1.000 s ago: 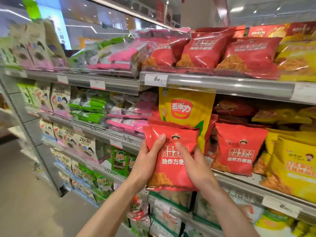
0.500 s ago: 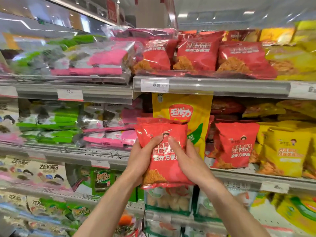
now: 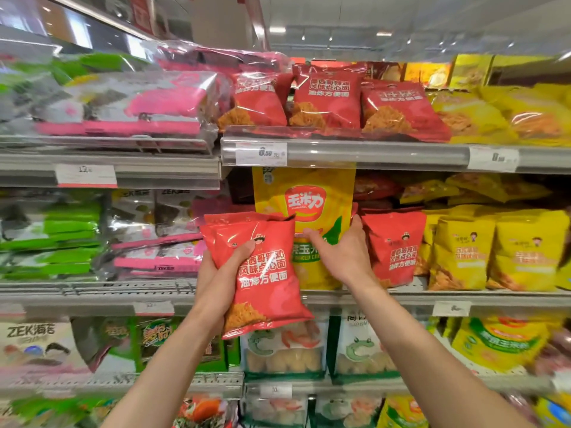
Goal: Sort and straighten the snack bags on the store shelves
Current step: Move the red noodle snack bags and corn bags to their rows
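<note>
Two bare forearms of one person enter from the lower edge of the frame. Neither arm shows a sleeve, and no cuff edge appears up to the frame border. The left hand (image 3: 221, 281) and the right hand (image 3: 341, 253) are ungloved; no ring, watch or band is visible on the fingers or wrists. The visible fingernails are short and unpainted

Red snack bag (image 3: 262, 273) held tilted before tall upright yellow corn bag (image 3: 309, 199).
</note>
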Available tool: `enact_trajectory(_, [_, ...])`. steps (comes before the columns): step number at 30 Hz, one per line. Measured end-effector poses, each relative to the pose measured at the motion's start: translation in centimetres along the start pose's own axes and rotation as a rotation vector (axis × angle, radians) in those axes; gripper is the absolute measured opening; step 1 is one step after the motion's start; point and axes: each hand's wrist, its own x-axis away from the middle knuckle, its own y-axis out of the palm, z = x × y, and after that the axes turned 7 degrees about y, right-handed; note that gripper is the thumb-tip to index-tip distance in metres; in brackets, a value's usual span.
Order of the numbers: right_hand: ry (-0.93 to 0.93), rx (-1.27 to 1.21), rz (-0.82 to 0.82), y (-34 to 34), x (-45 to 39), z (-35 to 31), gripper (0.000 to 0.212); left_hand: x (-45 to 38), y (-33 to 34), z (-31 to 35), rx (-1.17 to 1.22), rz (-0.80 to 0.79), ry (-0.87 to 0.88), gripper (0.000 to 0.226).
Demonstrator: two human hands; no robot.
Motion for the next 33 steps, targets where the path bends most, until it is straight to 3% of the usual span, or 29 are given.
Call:
enact_trajectory(2, [0.021, -0.021, 0.024, 0.5, -1.0, 0.1, 0.123, -0.1, -1.1, 0.4, -0.004, 0.021, 0.016, 0.063])
enact_trajectory(5, [0.051, -0.077, 0.008, 0.4, -2.7, 0.6, 0.111, -0.2, -2.6, 0.9, -0.030, 0.026, 0.015, 0.067])
enact_trajectory(9, [0.057, -0.225, -0.090, 0.3, -3.6, 0.9, 0.097, 0.0, -4.0, 1.4, -0.032, 0.024, 0.039, 0.048])
enact_trajectory(13, [0.009, -0.300, -0.114, 0.2, -4.5, 1.0, 0.103, -0.2, -5.2, 1.6, -0.036, 0.030, 0.036, 0.046])
enact_trajectory(17, [-0.070, -0.333, -0.165, -0.5, -4.5, -0.4, 0.051, -0.9, -6.5, 1.6, -0.025, 0.043, 0.024, 0.056])
enact_trajectory(20, [-0.109, -0.365, -0.194, -1.1, -4.8, -1.1, 0.033, -1.2, -6.9, 1.5, -0.036, 0.035, 0.024, 0.061])
enact_trajectory(31, [-0.089, -0.446, -0.187, -3.1, -4.7, -1.2, 0.025, -3.2, -4.7, 1.7, 0.017, -0.056, 0.082, 0.074])
enact_trajectory(33, [-0.097, -0.443, -0.180, -3.5, -4.6, -1.0, 0.023, -3.8, -4.2, 1.9, 0.033, -0.067, 0.086, 0.068])
